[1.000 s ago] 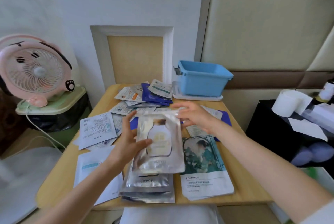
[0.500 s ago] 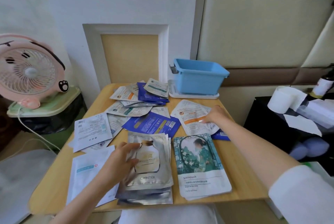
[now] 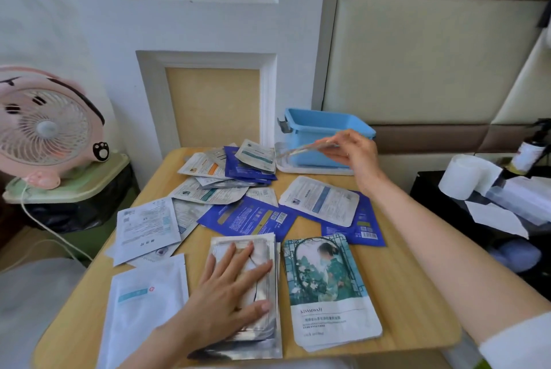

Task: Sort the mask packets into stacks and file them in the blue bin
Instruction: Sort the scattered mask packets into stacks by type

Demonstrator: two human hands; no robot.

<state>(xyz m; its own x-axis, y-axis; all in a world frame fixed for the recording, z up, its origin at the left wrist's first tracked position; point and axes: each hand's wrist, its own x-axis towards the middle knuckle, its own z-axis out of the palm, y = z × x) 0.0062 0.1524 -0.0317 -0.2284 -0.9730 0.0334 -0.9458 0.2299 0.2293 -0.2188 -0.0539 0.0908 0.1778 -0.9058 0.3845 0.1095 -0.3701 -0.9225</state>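
My left hand (image 3: 235,288) lies flat with spread fingers on the silver packet stack (image 3: 268,339) at the table's near edge. My right hand (image 3: 354,154) pinches a white packet (image 3: 301,149), seen edge-on, lifted in front of the blue bin (image 3: 310,130) at the back. Next to the silver stack sits a stack of green-picture packets (image 3: 328,288). A white packet stack (image 3: 143,306) lies at the near left. Loose white and dark blue packets (image 3: 247,216) cover the table's middle and back.
The blue bin stands on a white lid (image 3: 313,169) at the back of the small wooden table (image 3: 417,309). A pink fan (image 3: 44,127) stands to the left. At the right, a black stand holds a paper roll (image 3: 465,175) and a bottle (image 3: 527,154).
My left hand laid the silver packet on its stack and now presses flat on it. My right hand reached to a white packet mid-table, picked it up and raised it toward the bin.
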